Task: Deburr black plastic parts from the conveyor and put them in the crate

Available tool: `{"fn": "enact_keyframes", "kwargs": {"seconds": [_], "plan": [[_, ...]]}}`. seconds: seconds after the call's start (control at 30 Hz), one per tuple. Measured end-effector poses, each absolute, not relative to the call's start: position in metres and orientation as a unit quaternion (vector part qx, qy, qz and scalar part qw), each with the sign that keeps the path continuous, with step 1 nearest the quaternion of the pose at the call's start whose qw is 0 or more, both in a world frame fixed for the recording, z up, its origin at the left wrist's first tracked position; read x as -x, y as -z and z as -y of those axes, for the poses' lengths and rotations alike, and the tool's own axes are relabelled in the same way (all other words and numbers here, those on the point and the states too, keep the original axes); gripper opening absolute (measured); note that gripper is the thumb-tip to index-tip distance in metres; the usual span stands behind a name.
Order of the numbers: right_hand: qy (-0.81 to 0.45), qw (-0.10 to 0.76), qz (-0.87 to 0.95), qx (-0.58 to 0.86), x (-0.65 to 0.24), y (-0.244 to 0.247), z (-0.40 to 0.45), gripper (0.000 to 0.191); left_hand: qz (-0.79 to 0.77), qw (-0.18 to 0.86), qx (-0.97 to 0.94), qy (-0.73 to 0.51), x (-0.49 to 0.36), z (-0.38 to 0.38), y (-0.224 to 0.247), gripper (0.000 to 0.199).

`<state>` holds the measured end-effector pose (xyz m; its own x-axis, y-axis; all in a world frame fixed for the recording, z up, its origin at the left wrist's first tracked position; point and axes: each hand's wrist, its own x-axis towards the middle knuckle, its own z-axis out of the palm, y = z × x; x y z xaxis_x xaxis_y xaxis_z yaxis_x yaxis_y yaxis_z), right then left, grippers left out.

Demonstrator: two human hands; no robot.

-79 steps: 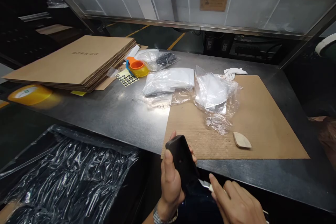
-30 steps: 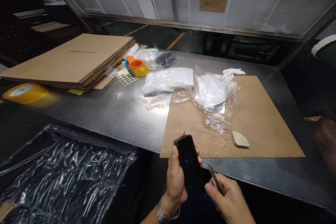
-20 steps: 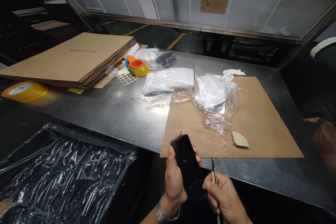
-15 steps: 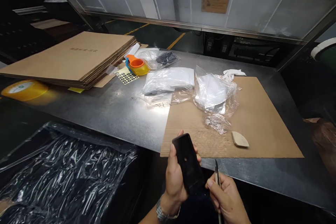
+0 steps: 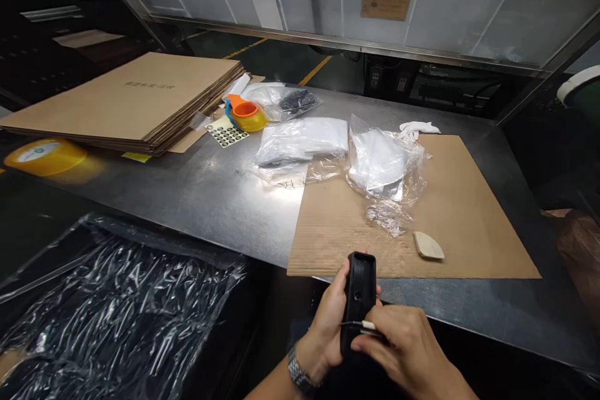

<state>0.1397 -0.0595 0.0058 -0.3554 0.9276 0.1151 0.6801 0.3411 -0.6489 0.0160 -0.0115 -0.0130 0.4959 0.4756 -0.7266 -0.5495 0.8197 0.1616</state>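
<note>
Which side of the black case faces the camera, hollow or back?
Hollow: the black case shows a raised rim around a sunken middle.

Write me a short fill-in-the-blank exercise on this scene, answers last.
The left hand cradles a hollow case coloured ____; the right hand holds a slim tool.
The wristwatch sits nearest the ____ hand.
The wedge-shaped block lies on a sheet of ____.
The glove's colour is ____.
Answers: black; left; cardboard; white.

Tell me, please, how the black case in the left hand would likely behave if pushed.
The black case looks fairly stiff: its rim runs straight while gripped in the left hand. It is probably light for its size, being hollowed out.
</note>
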Motion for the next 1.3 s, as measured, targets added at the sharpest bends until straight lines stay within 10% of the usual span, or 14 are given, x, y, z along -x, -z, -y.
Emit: {"fn": "enact_keyframes", "kwargs": {"seconds": [0.3, 0.57, 1.3], "plan": [[-0.267, 0.194, 0.776, 0.537, -0.137, -0.004, 0.06, 0.052, -0.412, 0.861, 0.009, -0.298, -0.019, 0.017, 0.013, 0.047], [-0.255, 0.173, 0.725, 0.616, -0.157, -0.002, 0.046, 0.02, -0.457, 0.843, -0.059, -0.277, -0.025, 0.027, 0.014, 0.042], [-0.433, 0.295, 0.552, 0.648, -0.175, 0.011, 0.039, 0.027, -0.426, 0.854, -0.026, -0.298, -0.015, 0.023, 0.014, 0.047]]}}
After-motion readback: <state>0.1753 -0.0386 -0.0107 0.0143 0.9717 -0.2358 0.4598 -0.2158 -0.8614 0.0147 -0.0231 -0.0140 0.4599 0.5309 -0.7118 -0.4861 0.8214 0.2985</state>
